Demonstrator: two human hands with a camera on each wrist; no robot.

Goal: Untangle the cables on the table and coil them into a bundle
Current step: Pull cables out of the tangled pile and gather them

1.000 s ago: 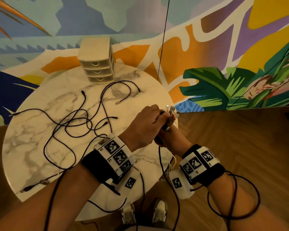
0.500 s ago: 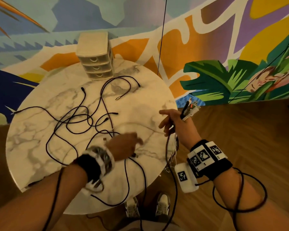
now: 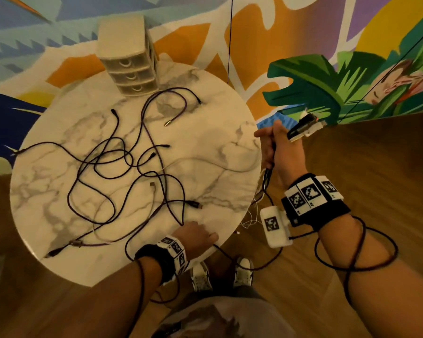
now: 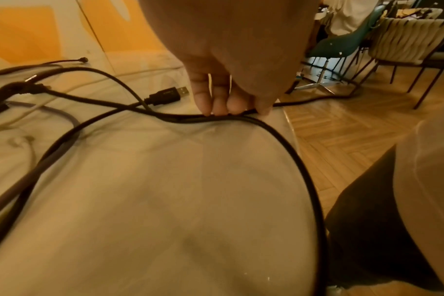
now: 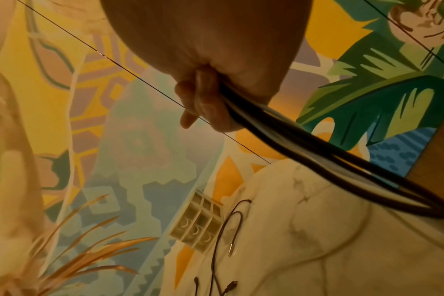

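Several dark cables (image 3: pixel 122 167) lie tangled on a round marble table (image 3: pixel 217 154). My left hand (image 3: pixel 203 236) is at the table's near edge; in the left wrist view its fingertips and thumb (image 4: pixel 231 112) pinch one black cable (image 4: pixel 292 150) against the tabletop. That cable loops over the edge toward me. A black USB plug (image 4: pixel 167 96) lies just beyond the fingers. My right hand (image 3: pixel 274 147) is raised beyond the table's right edge and grips a bundle of cable ends (image 3: pixel 305 126). In the right wrist view black and white strands (image 5: pixel 304 140) run out of the fist (image 5: pixel 205 104).
A small cream drawer unit (image 3: pixel 127 57) stands at the table's far edge against a painted wall. Thin white wires (image 3: pixel 252 215) hang off the right edge. Wood floor and my shoes (image 3: pixel 200 276) lie below. Chairs (image 4: pixel 406 40) stand off to the right.
My left hand let go of the bundle, came back across the table to the near edge and took a black cable. My right hand carried the bundle out past the right edge.
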